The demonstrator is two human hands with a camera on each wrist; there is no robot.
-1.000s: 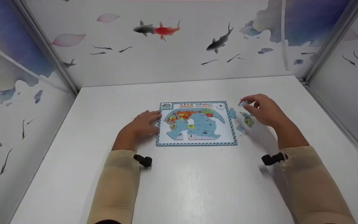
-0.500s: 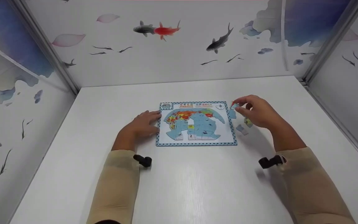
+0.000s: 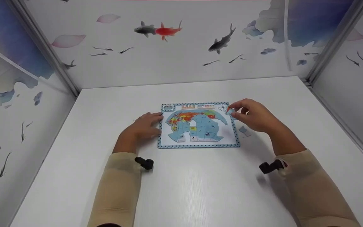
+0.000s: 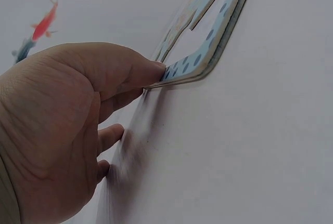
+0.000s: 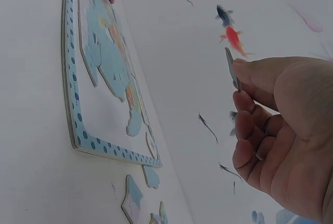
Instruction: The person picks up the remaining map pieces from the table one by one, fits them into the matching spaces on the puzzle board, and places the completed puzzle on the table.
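Observation:
A map jigsaw board (image 3: 170, 144) with a dotted blue border lies on the table, partly filled with blue and coloured pieces. In the head view, my left hand (image 3: 145, 126) rests at its left edge, fingers mostly straight. The thumb (image 4: 140, 70) touches the dotted border in the left wrist view. Over the board's upper right corner, my right hand (image 3: 254, 116) pinches a small blue and red puzzle piece (image 3: 229, 111) between thumb and fingertips. Seen from the right wrist, that puzzle piece (image 5: 232, 69) is edge-on and held above the board.
Several loose pieces lie right of the board. One blue and white puzzle piece (image 3: 244, 131) shows beside the border, and others are hidden under my right hand in the head view. White panels (image 3: 194, 66) printed with fish enclose the table (image 3: 181, 186) at the back and sides.
My right hand has moved left with the pinched puzzle piece, from over the loose pieces to the board's upper right corner. My left hand stays at the left edge.

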